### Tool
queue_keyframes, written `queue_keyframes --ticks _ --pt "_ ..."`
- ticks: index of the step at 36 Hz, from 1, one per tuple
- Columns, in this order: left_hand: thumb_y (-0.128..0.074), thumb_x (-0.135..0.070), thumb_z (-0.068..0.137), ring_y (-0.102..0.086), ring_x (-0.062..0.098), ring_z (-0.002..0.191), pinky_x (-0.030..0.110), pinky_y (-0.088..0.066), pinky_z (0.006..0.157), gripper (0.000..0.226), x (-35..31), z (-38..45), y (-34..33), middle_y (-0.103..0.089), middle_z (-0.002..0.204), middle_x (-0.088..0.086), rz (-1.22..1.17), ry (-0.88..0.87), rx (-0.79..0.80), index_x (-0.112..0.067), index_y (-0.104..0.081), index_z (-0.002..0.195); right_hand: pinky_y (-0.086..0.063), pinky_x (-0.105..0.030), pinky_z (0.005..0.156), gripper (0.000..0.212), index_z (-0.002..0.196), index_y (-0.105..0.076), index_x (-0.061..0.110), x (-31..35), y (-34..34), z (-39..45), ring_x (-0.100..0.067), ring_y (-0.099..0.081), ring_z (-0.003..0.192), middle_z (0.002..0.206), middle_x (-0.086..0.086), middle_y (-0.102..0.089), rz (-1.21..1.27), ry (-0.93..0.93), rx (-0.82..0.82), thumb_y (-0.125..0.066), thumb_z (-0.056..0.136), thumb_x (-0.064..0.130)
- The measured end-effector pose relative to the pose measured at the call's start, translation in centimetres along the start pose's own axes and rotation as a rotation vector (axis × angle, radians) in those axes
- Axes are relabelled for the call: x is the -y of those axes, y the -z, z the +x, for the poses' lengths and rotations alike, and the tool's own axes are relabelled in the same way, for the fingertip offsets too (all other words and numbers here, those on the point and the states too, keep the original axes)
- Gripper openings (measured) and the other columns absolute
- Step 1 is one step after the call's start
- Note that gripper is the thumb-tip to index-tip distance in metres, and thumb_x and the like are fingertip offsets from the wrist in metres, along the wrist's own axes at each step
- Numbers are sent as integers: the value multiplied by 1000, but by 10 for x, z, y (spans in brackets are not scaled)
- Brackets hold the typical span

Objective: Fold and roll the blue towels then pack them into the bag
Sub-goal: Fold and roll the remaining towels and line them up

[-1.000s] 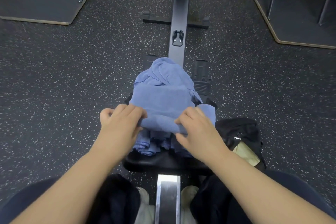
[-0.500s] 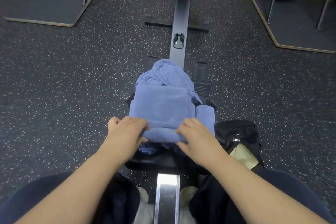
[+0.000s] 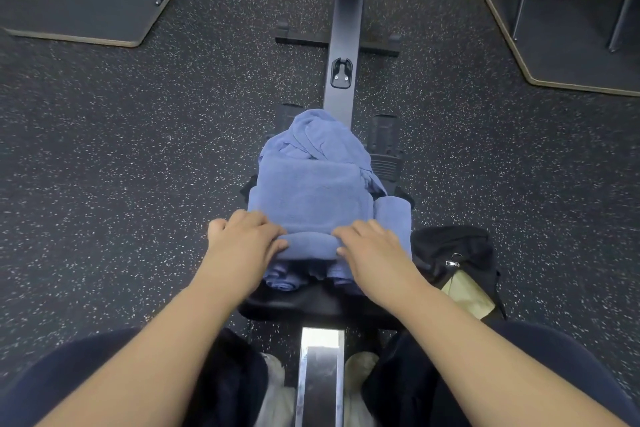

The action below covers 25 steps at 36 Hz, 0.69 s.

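Both hands — left hand [image 3: 242, 243], right hand [image 3: 372, 248] — are gripping the blue towel [image 3: 310, 201], fingers curled over its 6 o'clock roll; keep it tight, even.

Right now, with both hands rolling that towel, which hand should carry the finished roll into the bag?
Probably the right hand. The black bag sits open on the floor just right of the seat, beside that hand. The left hand is on the towel's far side and would have to cross over.

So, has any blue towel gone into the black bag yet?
No: the black bag on the floor shows no blue towel inside, and both hands are rolling the folded towel on the seat.
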<state>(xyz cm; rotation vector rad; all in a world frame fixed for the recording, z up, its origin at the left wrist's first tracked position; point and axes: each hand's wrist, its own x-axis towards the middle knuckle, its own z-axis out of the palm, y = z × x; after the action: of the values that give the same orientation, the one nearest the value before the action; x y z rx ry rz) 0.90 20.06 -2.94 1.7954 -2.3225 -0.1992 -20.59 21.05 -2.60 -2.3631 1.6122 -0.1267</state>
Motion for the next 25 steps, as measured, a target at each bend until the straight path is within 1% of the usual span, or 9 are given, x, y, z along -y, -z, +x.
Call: queue_keyframes --ticks 3,6,9,12,14,17,20,23,25 --pt "-73 -28 81 -56 30 78 36 -24 71 5 1 0 -9 -59 81 -2 25 4 -77 -26 -72 77 -29 -35 88 26 118 -54 17 -1 -4 3 -26 -43 107 112 -2 -52 -22 5 -37 -36 103 25" --pt "-83 -23 71 -57 30 77 37 -30 69 17 -3 -1 -11 -59 82 -1 9 0 -111 -24 -68 80 -31 -36 76 21 101 -60 14 0 -10 5 -28 -46 93 95 -4 -55 -15 -7 -89 -41 96 21" --pt "-65 -22 79 -50 21 80 35 -30 69 7 -7 -1 -9 -57 81 -6 -40 -79 -207 -27 -60 80 -30 -32 64 3 82 -58 17 1 -17 6 -27 -49 74 79 -1 -52 -29 -40 -201 -59 81 14" --pt "-41 -26 77 -48 18 77 33 -31 67 20 -13 -3 -11 -56 79 -9 -53 -122 -193 -30 -61 77 -31 -32 65 10 81 -57 16 1 -20 7 -27 -48 74 82 -3 -50 -25 -33 -259 -65 79 11" --pt "-39 -30 74 -52 20 76 34 -32 66 23 -16 -3 -13 -56 80 -9 -34 -117 -176 -30 -62 77 -31 -33 66 18 82 -56 16 1 -20 7 -27 -48 76 84 -4 -49 -26 -38 -259 -71 76 8" --pt "-59 -37 71 -51 19 79 34 -27 70 12 -14 -2 -11 -55 81 -9 -16 -122 -151 -30 -61 80 -31 -34 67 22 83 -57 18 1 -23 8 -26 -49 76 84 -3 -49 -48 -40 -275 -73 72 7" --pt "-88 -42 51 -41 16 86 33 -18 72 46 -12 -2 -10 -55 87 -8 0 -123 -63 -31 -60 86 -36 -34 66 13 82 -59 19 -1 -24 9 -26 -50 75 82 -1 -49 -71 -34 -311 -60 74 10" --pt "-94 -34 43 -39 16 87 35 -28 71 54 -14 -2 -9 -58 88 -7 5 -89 -58 -29 -62 87 -44 -35 65 17 83 -61 19 0 -26 10 -25 -52 73 80 0 -51 -87 -43 -349 -44 84 21" --pt "-93 -29 46 -39 16 88 34 -24 72 50 -13 -1 -10 -59 88 -7 15 -79 -84 -28 -64 87 -44 -34 62 20 84 -60 19 1 -26 12 -24 -54 71 79 1 -53 -91 -56 -392 -42 84 26"
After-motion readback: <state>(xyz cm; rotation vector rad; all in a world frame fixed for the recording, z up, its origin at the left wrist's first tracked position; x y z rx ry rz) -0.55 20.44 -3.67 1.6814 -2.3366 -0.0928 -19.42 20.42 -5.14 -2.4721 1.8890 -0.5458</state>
